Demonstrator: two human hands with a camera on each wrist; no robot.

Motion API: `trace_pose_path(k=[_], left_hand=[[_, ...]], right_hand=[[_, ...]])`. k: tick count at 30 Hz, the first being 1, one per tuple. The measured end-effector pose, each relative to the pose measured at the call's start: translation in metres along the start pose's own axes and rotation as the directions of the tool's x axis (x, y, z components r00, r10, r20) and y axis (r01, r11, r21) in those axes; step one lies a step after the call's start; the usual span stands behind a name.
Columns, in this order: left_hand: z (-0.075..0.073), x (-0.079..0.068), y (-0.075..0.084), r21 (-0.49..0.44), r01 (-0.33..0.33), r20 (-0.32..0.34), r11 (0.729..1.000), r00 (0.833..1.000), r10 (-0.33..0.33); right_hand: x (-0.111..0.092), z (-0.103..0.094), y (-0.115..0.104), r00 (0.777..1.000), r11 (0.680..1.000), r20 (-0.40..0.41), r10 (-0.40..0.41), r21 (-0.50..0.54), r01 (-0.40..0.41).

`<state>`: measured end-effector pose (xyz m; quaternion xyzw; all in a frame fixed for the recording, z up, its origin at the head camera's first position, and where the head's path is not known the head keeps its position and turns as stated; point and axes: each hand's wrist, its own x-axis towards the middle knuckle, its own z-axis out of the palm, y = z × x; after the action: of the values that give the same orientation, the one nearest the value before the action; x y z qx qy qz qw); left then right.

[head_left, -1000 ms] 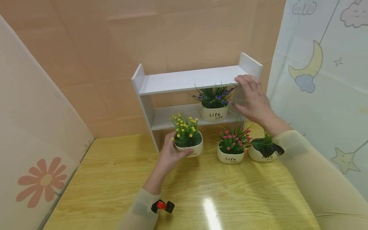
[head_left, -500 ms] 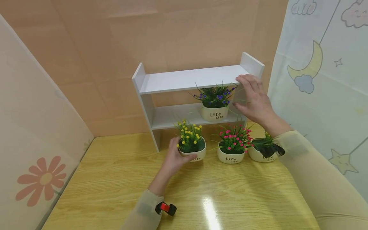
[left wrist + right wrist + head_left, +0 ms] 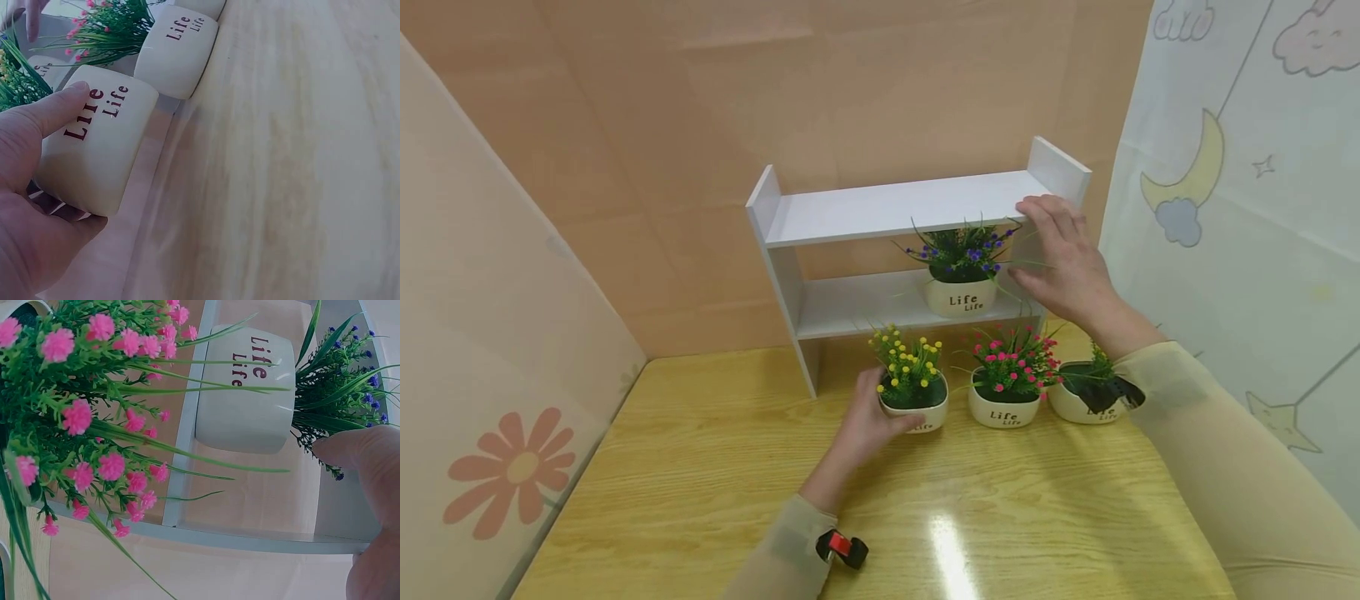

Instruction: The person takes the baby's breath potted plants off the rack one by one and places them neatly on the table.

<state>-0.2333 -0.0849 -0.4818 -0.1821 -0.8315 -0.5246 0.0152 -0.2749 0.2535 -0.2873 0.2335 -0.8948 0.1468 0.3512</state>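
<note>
My left hand [image 3: 868,417] grips a cream pot of yellow artificial flowers [image 3: 917,392], thumb across its "Life" front and fingers behind. The pot [image 3: 103,144] is close to the table; whether it touches is unclear. Up at the right end of the white two-tier shelf [image 3: 895,204], my right hand [image 3: 1063,258] holds the shelf, fingers over the upper board's front edge and thumb below. Beside that thumb, a pot of purple flowers [image 3: 962,296] stands on the lower board. In the right wrist view the thumb [image 3: 356,450] shows near the purple blooms.
A pot of pink flowers [image 3: 1003,408] stands on the wooden table [image 3: 700,467], right of the left hand's pot. Farther right is another yellow-flowered pot [image 3: 1075,404], partly hidden by the right wrist's black strap. Patterned walls [image 3: 1240,317] flank the table.
My left hand has carried the yellow-flowered pot right and down, away from the lower shelf board toward the pink-flowered pot. The right hand has stayed on the shelf.
</note>
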Motion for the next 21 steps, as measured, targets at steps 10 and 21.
trace_pose_path(k=[10,21], left_hand=[[0.009,-0.002,-0.005,0.022,0.028,0.018,0.999,0.999,-0.028],[0.018,-0.002,-0.013,0.048,0.046,0.036,0.998,0.998,-0.048]], right_hand=[[-0.001,0.002,0.002,1.0,1.0,0.001,0.001,-0.007,-0.001],[-0.001,0.003,0.005,0.999,1.0,-0.024,-0.023,-0.001,0.023]])
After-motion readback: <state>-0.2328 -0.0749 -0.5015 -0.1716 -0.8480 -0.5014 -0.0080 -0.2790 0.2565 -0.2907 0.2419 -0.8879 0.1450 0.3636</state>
